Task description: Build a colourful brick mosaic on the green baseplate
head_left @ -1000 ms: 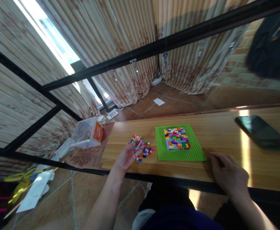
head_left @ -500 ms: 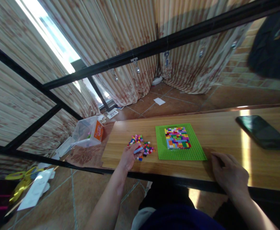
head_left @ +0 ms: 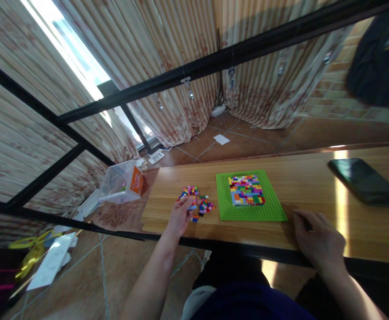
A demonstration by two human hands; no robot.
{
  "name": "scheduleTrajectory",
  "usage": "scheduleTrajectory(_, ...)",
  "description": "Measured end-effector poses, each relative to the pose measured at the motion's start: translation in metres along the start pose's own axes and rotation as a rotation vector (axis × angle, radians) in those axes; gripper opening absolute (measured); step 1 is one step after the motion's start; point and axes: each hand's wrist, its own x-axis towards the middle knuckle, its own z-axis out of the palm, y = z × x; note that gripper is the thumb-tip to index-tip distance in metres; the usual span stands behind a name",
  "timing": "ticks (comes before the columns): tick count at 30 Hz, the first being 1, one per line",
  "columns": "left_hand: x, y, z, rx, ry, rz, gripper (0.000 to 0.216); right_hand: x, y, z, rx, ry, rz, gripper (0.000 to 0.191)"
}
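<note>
My left hand (head_left: 180,216) pinches a small stack of toy building bricks (head_left: 192,204), light blue and orange where it shows. It is held over the near side of a pile of loose coloured bricks (head_left: 207,206). To the right lies a green baseplate (head_left: 225,212). On it sits a rectangular block of many multicoloured bricks (head_left: 247,190). My right hand (head_left: 319,240) rests on the table just right of the baseplate's near corner, fingers curled in, with nothing seen in them.
A dark phone (head_left: 364,182) lies at the right of the wooden table (head_left: 301,178). Beyond the table's left end stands a clear plastic box (head_left: 119,182) with an orange label. A black metal bar (head_left: 208,64) crosses in front of the curtains.
My left hand has turned the held bricks slightly, so an orange side shows where red showed before. My right hand has stayed in place.
</note>
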Motion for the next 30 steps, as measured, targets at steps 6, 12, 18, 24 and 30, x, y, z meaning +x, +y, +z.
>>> scheduleTrajectory(6,0.004,-0.002,-0.002,0.075,0.059,0.023,0.043,0.0,0.0,0.0,-0.004,0.0,-0.002,0.03)
scheduleTrajectory(12,0.012,-0.006,-0.004,0.277,0.116,0.106,0.031,0.0,-0.002,-0.001,-0.018,0.0,0.014,0.03)
scheduleTrajectory(18,0.023,-0.006,-0.008,0.603,0.08,0.16,0.025,0.0,-0.001,0.0,-0.009,-0.004,0.013,0.03)
scheduleTrajectory(24,0.029,0.0,-0.011,0.864,0.052,0.098,0.03,0.001,-0.002,-0.002,0.006,0.007,0.01,0.03)
scheduleTrajectory(30,0.033,0.004,-0.013,1.007,0.075,0.104,0.036,0.001,-0.004,-0.004,0.004,-0.006,0.021,0.031)
